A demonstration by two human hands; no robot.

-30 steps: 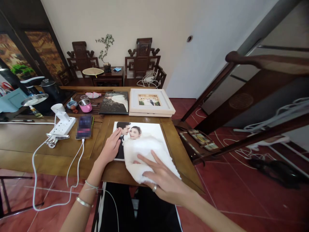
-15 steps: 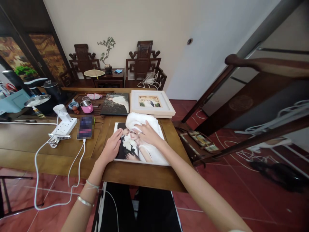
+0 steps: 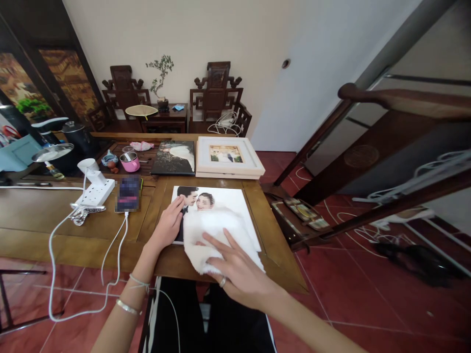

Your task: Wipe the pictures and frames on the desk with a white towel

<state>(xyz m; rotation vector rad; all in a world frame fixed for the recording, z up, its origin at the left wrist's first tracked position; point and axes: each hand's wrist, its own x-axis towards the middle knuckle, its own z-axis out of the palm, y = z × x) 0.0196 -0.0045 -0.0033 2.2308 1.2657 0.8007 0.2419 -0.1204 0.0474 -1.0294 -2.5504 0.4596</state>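
A photo panel [image 3: 250, 220] with a wedding couple printed on it lies flat near the table's front edge. My left hand [image 3: 170, 221] rests at its left edge, fingers stretched out and close together, touching the border. A fluffy white towel [image 3: 217, 228] covers the lower middle of the panel and hangs slightly over its front edge. On top of that towel lies my right hand [image 3: 235, 267], two fingers extended over it and the others bent into its near side. The towel hides much of the print.
Behind the panel lie a white picture frame [image 3: 250, 159] and a dark photo panel [image 3: 172, 159]. To the left are a phone [image 3: 128, 193] on a charging cable, a power strip [image 3: 99, 192] and a pink cup [image 3: 130, 162]. A wooden chair [image 3: 368, 152] stands at the right.
My right hand has drawn the towel from the panel's upper part down to its front edge, uncovering the top. My left hand has stayed at the left edge.
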